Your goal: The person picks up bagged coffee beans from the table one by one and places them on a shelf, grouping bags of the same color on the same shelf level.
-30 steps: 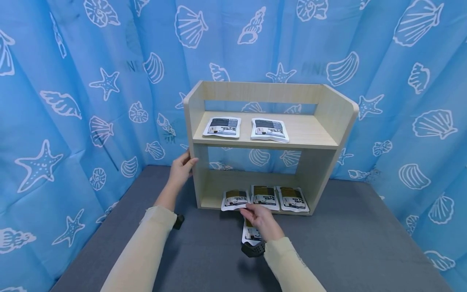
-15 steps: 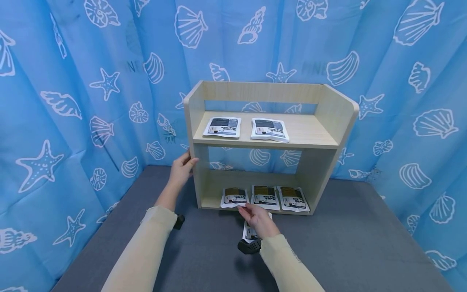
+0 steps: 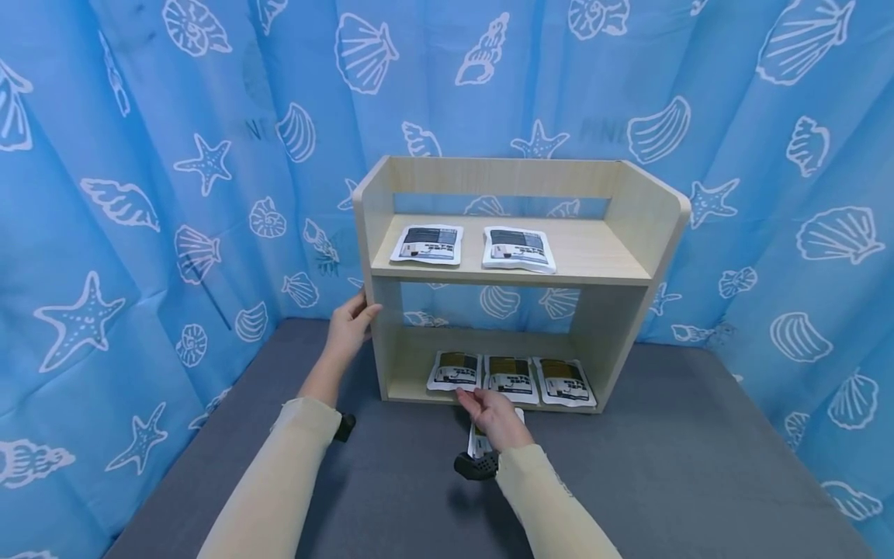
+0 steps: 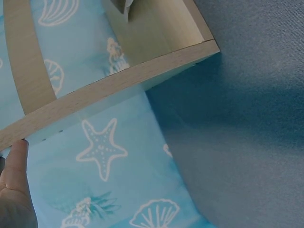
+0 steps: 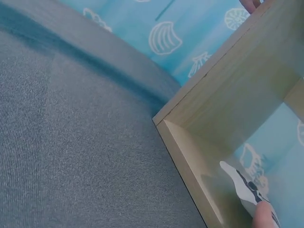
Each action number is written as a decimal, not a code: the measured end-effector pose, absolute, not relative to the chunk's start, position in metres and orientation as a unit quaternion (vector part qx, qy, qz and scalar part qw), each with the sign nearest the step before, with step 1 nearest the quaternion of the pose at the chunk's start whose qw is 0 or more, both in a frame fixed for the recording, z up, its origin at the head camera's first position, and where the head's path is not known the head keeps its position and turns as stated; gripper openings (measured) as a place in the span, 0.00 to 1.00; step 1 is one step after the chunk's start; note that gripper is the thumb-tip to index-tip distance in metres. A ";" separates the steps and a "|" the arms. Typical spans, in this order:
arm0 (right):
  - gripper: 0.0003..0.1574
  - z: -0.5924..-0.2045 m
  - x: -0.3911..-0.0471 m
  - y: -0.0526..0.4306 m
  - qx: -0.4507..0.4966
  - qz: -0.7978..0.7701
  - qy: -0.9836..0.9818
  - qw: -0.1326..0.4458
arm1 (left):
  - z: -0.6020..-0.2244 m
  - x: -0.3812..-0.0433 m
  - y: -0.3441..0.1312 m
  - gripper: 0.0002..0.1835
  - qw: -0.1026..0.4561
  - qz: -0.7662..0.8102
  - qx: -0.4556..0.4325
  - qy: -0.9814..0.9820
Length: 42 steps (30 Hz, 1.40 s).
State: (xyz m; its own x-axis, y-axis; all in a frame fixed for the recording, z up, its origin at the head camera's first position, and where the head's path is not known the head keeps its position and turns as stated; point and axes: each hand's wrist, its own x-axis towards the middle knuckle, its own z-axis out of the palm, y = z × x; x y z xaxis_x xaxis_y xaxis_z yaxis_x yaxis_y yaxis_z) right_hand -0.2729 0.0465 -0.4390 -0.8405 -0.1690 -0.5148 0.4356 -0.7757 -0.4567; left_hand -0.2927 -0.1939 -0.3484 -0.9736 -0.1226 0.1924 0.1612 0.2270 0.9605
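Observation:
A small two-tier wooden shelf [image 3: 503, 274] stands on the dark table. My left hand [image 3: 347, 322] rests against its left side panel, thumb at the front edge. In the left wrist view one finger [image 4: 16, 166] reaches that edge. My right hand [image 3: 497, 418] is at the front of the lower tier, fingertips at the near edge of the leftmost pouch [image 3: 455, 371]. This flat white packet with a brown and black label also shows in the right wrist view, a fingertip [image 5: 262, 216] touching it. Another pouch [image 3: 479, 445] lies below my right hand, partly hidden.
Beside the leftmost pouch lie a middle pouch [image 3: 512, 379] and a right pouch [image 3: 566, 382]. On the upper tier are two similar packets, a left one [image 3: 427, 244] and a right one [image 3: 518, 249]. A blue shell-print curtain [image 3: 209, 256] hangs close behind the shelf.
The leftmost pouch on the lower tier has slid deeper in, level with its neighbours. My right hand has shifted slightly forward and left. My left hand has stayed on the side panel.

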 end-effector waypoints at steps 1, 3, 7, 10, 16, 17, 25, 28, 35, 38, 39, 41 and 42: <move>0.33 -0.439 -0.272 0.047 0.228 -0.915 0.290 0.164 | -0.348 -0.292 -0.194 0.28 0.115 -0.621 -0.014 -0.775; 0.34 -0.438 -0.271 0.048 0.231 -0.913 0.293 0.161 | -0.348 -0.291 -0.193 0.28 0.115 -0.621 -0.015 -0.775; 0.37 -0.439 -0.269 0.049 0.244 -0.903 0.319 0.156 | -0.347 -0.290 -0.193 0.29 0.113 -0.620 -0.015 -0.776; 0.39 -0.438 -0.268 0.049 0.248 -0.895 0.340 0.152 | -0.347 -0.290 -0.193 0.29 0.114 -0.619 -0.014 -0.777; 0.33 -0.429 -0.257 0.051 0.220 -0.884 0.384 0.150 | -0.346 -0.290 -0.192 0.30 0.115 -0.617 -0.014 -0.778; 0.31 -0.429 -0.256 0.052 0.217 -0.882 0.391 0.151 | -0.346 -0.290 -0.192 0.30 0.116 -0.617 -0.013 -0.778; 0.28 -0.454 -0.260 0.078 0.188 -0.884 0.398 0.156 | -0.347 -0.290 -0.193 0.29 0.113 -0.620 -0.009 -0.777; 0.29 -0.439 -0.247 0.082 0.206 -0.868 0.429 0.143 | -0.346 -0.289 -0.193 0.29 0.112 -0.620 -0.011 -0.776; 0.29 -0.431 -0.228 0.101 0.194 -0.842 0.483 0.143 | -0.347 -0.289 -0.193 0.29 0.110 -0.620 -0.013 -0.777; 0.33 -0.431 -0.225 0.106 0.202 -0.840 0.483 0.143 | -0.347 -0.289 -0.193 0.29 0.110 -0.619 -0.013 -0.777; 0.33 -0.431 -0.224 0.108 0.202 -0.841 0.481 0.144 | -0.347 -0.289 -0.193 0.29 0.110 -0.619 -0.013 -0.777; 0.35 -0.430 -0.222 0.111 0.203 -0.844 0.475 0.146 | -0.347 -0.289 -0.194 0.29 0.111 -0.619 -0.012 -0.777; 0.36 -0.430 -0.222 0.112 0.205 -0.847 0.469 0.146 | -0.347 -0.290 -0.194 0.29 0.112 -0.619 -0.012 -0.778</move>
State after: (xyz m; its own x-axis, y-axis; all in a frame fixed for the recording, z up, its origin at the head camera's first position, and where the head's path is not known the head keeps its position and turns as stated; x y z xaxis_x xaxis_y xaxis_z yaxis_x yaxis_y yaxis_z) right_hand -0.2217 0.1118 -0.4300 -0.8730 -0.0546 -0.4847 0.4398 -0.5181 -0.7336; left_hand -0.2897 -0.1936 -0.3471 -0.9746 -0.1193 0.1897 0.1580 0.2345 0.9592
